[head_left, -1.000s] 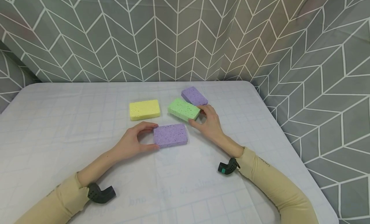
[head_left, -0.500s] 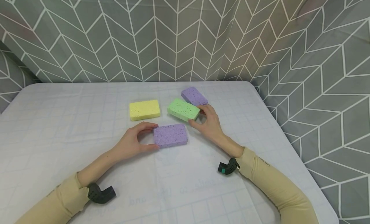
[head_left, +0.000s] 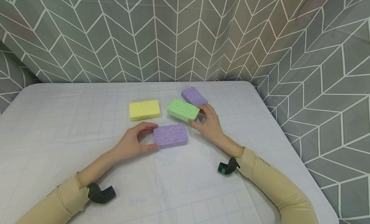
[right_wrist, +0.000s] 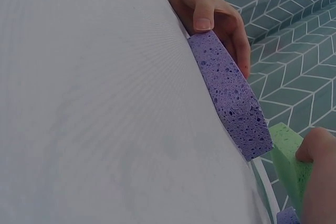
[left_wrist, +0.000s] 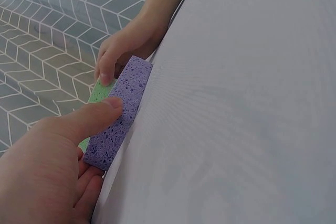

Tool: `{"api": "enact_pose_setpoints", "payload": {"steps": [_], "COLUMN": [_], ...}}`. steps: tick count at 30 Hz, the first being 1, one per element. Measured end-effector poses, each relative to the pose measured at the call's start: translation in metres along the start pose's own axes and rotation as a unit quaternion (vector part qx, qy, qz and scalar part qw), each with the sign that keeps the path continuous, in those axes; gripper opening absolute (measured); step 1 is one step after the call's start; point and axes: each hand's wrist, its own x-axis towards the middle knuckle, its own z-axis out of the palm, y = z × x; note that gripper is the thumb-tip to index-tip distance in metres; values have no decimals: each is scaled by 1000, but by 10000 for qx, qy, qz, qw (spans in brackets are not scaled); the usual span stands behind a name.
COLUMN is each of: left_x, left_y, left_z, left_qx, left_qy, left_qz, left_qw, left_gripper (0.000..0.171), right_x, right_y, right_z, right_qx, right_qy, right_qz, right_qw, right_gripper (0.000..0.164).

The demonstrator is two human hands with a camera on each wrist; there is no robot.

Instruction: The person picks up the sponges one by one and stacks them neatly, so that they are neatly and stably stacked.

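Observation:
My left hand (head_left: 133, 141) grips the left end of a purple sponge (head_left: 171, 135), thumb at its near edge and fingers at the far one. In the left wrist view the thumb presses the side of that purple sponge (left_wrist: 126, 109). My right hand (head_left: 208, 123) pinches the right end of a green sponge (head_left: 183, 110), which sits farther back and is turned at an angle. In the right wrist view the right thumb lies against the green sponge (right_wrist: 290, 162). A second purple sponge (head_left: 194, 95) lies just behind the green one, partly hidden by it.
A yellow sponge (head_left: 144, 110) lies left of the green one, behind my left hand. All rest on a table with a white cloth (head_left: 72, 121) printed with faint grid lines. A grey curtain (head_left: 162, 38) with white chevrons hangs along the back and right.
The green sponge has shifted very slightly left and toward me in my right hand. My left hand and the other sponges hold their places.

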Motion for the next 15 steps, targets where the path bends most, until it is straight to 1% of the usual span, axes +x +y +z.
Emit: {"api": "enact_pose_setpoints", "payload": {"steps": [9, 15], "left_x": [0, 0], "left_y": [0, 0], "left_z": [0, 0], "left_qx": [10, 26], "left_qy": [-12, -20], "left_qz": [-43, -29], "left_qw": [10000, 10000], "left_gripper": [70, 70], "right_x": [0, 0], "right_y": [0, 0], "right_z": [0, 0], "right_qx": [93, 107], "right_qy": [78, 103], "right_qz": [-225, -268], "right_qw": [9997, 9995], "right_gripper": [57, 57]}}
